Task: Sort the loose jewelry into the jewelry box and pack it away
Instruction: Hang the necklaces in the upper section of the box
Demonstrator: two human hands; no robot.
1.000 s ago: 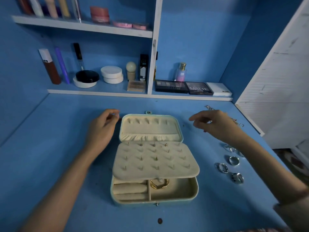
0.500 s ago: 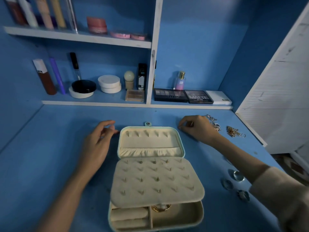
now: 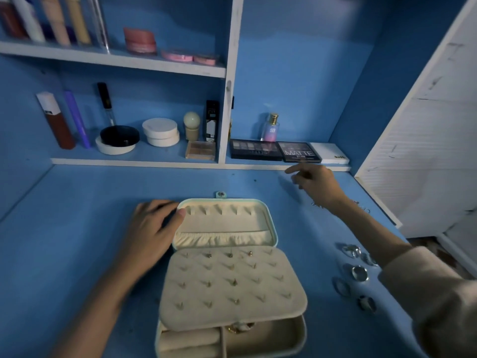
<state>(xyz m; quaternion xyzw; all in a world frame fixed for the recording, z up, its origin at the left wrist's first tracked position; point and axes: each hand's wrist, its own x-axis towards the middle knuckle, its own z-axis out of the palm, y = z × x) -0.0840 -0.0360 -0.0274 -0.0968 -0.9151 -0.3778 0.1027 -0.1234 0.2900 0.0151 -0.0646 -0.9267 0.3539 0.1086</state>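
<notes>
Since the earlier frame the right hand (image 3: 315, 182) has been lifted off the desk (image 3: 77, 241) and carried further right; the jewelry box (image 3: 229, 277) lies open, centre near, lid flat on its far side. The lid's left far corner is steadied by the left hand (image 3: 152, 228), fingers relaxed. The right forefinger is stretched out, the rest loosely curled; whether anything is pinched cannot be told. Sorting is judged midway; next a small loose piece must be pinched up. Counted: one box; one gold piece (image 3: 238, 328) inside; five silver rings (image 3: 359, 273) to the right; chains (image 3: 317, 204), half hidden by the wrist, uncounted.
</notes>
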